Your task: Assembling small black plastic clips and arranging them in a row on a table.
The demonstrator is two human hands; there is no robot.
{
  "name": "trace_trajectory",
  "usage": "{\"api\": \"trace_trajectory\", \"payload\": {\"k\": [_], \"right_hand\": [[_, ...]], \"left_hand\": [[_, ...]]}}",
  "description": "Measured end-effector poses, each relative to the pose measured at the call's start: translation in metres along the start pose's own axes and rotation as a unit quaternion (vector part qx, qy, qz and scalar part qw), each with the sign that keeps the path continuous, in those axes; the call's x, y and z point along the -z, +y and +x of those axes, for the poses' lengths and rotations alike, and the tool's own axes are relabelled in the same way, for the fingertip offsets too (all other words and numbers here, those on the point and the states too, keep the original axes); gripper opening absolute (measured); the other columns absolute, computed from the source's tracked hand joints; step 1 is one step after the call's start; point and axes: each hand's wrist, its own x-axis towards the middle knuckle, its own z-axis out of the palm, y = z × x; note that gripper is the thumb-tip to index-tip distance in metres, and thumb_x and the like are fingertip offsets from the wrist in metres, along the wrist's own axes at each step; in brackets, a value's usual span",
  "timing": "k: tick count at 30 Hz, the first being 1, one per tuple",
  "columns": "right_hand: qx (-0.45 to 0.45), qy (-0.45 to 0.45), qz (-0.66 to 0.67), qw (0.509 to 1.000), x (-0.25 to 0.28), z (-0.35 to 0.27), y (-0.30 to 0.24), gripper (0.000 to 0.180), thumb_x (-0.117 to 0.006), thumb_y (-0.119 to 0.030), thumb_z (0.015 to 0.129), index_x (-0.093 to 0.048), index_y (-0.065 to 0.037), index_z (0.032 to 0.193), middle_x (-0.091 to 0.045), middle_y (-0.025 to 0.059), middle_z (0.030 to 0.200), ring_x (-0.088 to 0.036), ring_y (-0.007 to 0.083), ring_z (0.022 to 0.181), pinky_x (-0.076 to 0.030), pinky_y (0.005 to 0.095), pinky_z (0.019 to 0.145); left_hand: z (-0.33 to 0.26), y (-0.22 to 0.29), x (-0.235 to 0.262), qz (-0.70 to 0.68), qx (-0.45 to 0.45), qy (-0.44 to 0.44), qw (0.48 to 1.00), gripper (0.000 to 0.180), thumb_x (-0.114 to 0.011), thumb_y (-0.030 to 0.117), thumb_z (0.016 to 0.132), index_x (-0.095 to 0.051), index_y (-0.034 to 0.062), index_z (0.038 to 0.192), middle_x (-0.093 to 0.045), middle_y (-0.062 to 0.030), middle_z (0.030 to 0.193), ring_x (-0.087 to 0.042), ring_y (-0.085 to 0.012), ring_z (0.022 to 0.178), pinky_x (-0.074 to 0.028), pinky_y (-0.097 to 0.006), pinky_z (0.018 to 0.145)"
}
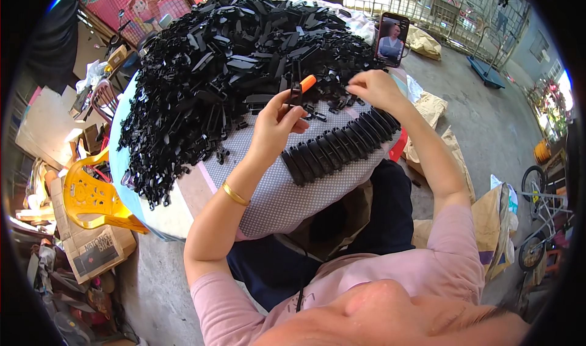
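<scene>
My left hand [276, 123] is raised at the pile's near edge, its thumb and fingers closed on a small black plastic part [295, 94]. A bright orange rounded piece [309, 82] sticks out beside that part; whether the two are joined I cannot tell. To the right, my right hand [373, 88] has its fingertips pinched together above the pile's edge, and what they hold, if anything, is too small to make out. Beneath both hands lies a neat slanting row of black ribbed plastic pieces [342, 146], set side by side on the patterned cloth [274, 193].
A big heap of loose black plastic parts [207, 71] covers most of the round table. At its far right a phone [391, 39] stands upright. A yellow plastic chair [97, 190] and a cardboard box [85, 242] are on the left; brown paper sacks [448, 157] lie at right.
</scene>
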Motion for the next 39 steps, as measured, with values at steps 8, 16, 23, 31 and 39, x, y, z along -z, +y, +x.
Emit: {"api": "trace_trajectory", "payload": {"k": [8, 16, 23, 31, 39], "right_hand": [[-0.033, -0.063, -0.044, 0.996, -0.019, -0.004, 0.012, 0.022, -0.068, -0.027, 0.070, -0.070, -0.010, 0.084, -0.066, 0.0106, 0.081, -0.063, 0.0277, 0.080, -0.049, 0.0378, 0.072], [-0.003, 0.081, 0.139, 0.987, -0.014, -0.010, -0.008, 0.015, -0.061, -0.016, 0.074, -0.065, -0.002, 0.074, -0.063, 0.0144, 0.070, -0.063, 0.0269, 0.064, -0.049, 0.0337, 0.061], [-0.005, -0.018, 0.473, 0.881, -0.009, -0.020, -0.059, 0.009, -0.056, -0.005, 0.085, -0.056, 0.000, 0.092, -0.057, 0.0020, 0.076, -0.056, 0.0057, 0.066, -0.048, 0.0203, 0.060], [0.090, 0.043, 0.427, 0.899, -0.008, -0.026, -0.088, 0.018, -0.062, -0.011, 0.085, -0.064, -0.001, 0.101, -0.058, -0.0001, 0.080, -0.053, 0.0050, 0.068, -0.044, 0.0182, 0.063], [0.057, 0.108, 0.469, 0.875, -0.009, -0.030, -0.094, 0.015, -0.061, -0.010, 0.086, -0.066, 0.000, 0.095, -0.065, 0.0057, 0.082, -0.060, 0.0099, 0.068, -0.047, 0.0197, 0.055]], "left_hand": [[0.002, -0.009, 0.007, -0.253, 0.134, -0.063, 0.956, 0.036, -0.053, 0.016, 0.091, -0.043, -0.0030, 0.120, -0.057, -0.0130, 0.099, -0.063, -0.0182, 0.080, -0.055, -0.027, 0.070], [0.002, -0.011, 0.001, -0.230, 0.133, -0.025, 0.964, 0.031, -0.056, 0.016, 0.089, -0.050, -0.0016, 0.114, -0.056, -0.0053, 0.093, -0.061, -0.0139, 0.083, -0.054, -0.028, 0.075], [0.005, -0.016, 0.005, -0.253, 0.091, -0.062, 0.961, 0.036, -0.052, 0.012, 0.091, -0.045, 0.0007, 0.124, -0.055, -0.0033, 0.094, -0.056, -0.0112, 0.083, -0.051, -0.029, 0.082], [0.001, -0.012, 0.003, -0.332, 0.087, -0.097, 0.934, 0.039, -0.047, 0.011, 0.093, -0.038, -0.0007, 0.129, -0.057, -0.0129, 0.106, -0.062, -0.0264, 0.092, -0.050, -0.041, 0.086], [-0.001, -0.011, 0.002, -0.349, 0.093, -0.138, 0.922, 0.038, -0.046, 0.015, 0.094, -0.040, 0.0001, 0.128, -0.058, -0.0099, 0.105, -0.062, -0.0249, 0.093, -0.051, -0.039, 0.085]]}}
